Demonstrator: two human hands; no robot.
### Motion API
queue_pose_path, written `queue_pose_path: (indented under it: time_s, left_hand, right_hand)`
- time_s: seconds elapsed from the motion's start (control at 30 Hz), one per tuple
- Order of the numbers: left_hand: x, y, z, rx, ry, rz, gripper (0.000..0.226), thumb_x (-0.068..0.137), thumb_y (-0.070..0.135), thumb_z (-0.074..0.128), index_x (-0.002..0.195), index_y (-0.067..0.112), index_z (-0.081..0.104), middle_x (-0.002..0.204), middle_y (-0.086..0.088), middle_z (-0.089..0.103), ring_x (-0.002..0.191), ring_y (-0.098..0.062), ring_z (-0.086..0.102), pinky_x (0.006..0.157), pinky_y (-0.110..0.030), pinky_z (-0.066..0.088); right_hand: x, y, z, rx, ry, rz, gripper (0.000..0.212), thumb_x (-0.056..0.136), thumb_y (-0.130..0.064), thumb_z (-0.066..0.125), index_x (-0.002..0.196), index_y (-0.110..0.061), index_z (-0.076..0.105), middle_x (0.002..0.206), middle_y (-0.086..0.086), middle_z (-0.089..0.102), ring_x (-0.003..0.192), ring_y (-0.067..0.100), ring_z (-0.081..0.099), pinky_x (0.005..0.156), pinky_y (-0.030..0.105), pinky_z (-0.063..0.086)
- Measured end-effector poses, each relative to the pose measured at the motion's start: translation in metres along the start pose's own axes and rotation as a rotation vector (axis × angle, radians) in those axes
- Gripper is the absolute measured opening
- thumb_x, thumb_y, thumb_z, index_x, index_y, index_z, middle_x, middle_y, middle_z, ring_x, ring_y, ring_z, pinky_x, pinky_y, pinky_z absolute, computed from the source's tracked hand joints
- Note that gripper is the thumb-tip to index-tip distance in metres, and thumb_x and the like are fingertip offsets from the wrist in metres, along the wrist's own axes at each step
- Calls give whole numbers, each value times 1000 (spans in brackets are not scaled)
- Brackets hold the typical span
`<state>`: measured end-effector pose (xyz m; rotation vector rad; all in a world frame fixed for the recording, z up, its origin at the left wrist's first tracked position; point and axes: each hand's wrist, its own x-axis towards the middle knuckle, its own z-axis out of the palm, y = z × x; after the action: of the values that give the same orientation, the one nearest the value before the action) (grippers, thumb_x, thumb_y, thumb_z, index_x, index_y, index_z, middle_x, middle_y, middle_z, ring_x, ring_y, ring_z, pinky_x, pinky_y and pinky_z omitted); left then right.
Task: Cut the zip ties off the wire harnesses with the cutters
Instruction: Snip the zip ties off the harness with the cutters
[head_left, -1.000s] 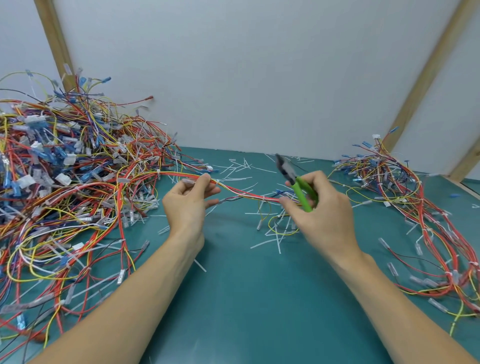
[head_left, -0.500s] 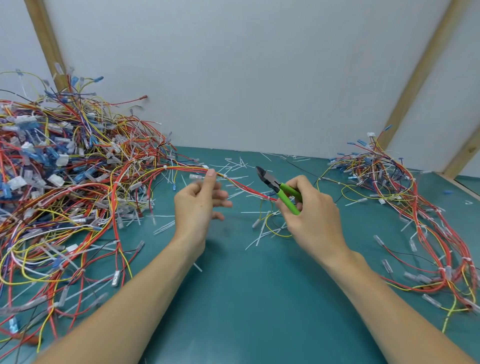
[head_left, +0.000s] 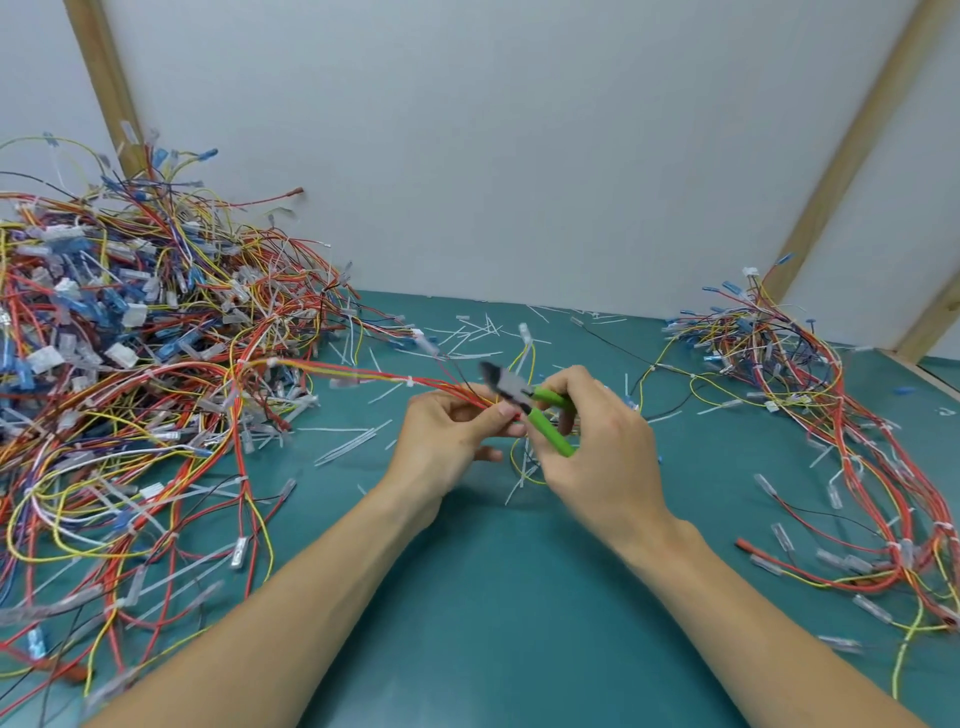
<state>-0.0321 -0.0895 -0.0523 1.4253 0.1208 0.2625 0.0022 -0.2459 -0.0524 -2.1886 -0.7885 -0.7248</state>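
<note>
While both hands work at the middle of the table, this is how the pieces stand:

Harness in hand: a bundle of thin red, yellow and black insulated wires (head_left: 363, 375) runs from the big tangled heap of coloured wires and blue and clear connectors (head_left: 130, 364) on the left to the left hand (head_left: 452, 441), held just above the green table mat (head_left: 493, 597).
Left hand: fingers and thumb curled round the bundle, pinching it just beside the cutter head.
Right hand: the right hand (head_left: 597, 447) is wrapped round the handles of the green-handled flush cutters (head_left: 524, 402), whose grey head points up and left, close over the wires; whether the blades are parted is too blurred to tell.
Next tie: a small white plastic zip tie (head_left: 409, 383) rings the bundle a little left of the left hand.
Handling, as I judge it: the wires are light and limp, so they sag unless held taut near the tie; the tie is thin, stiff plastic that should snip easily.
Where to hold: pinch the bundle close beside the tie.
Risk: nicking the soft insulation.
Done pile: a looser heap of red and yellow wires (head_left: 831, 415) lies at the right.
Litter: white cut tie scraps (head_left: 467, 332) lie scattered on the mat.
</note>
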Motion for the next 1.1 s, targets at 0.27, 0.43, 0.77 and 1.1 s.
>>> queue_pose_path:
  time_s: [0.27,0.43,0.77,1.1]
  left_hand:
    - [7,1,-3,-50,-43,115,11,98,0,57,109,2,59,96,-9,77,81,-14,75,67,-23,60]
    - [6,-1,-5,-100,-7,121,7,96,4,61,102,6,58,91,-7,79,84,-18,77,63,-23,59]
    - [8,-1,-10,-173,133,29,9,92,7,69,96,1,64,85,-12,77,81,-14,76,62,-24,59]
    - [10,1,-14,-222,258,1,7,89,13,74,92,8,70,79,2,75,72,-10,74,51,-22,53]
  right_hand:
    - [5,12,-8,95,106,188,20,92,-21,72,93,-28,53,74,-12,66,65,11,59,60,39,50]
    - [4,15,-5,71,30,237,20,92,-28,71,88,-30,51,74,-14,69,67,15,61,61,38,49]
    - [3,13,-1,187,-118,381,28,90,-51,71,84,-26,61,75,-10,70,76,19,64,73,40,51]
    - [9,22,-15,-74,-81,130,37,76,-68,77,99,-38,75,92,-18,62,86,1,58,72,23,39]
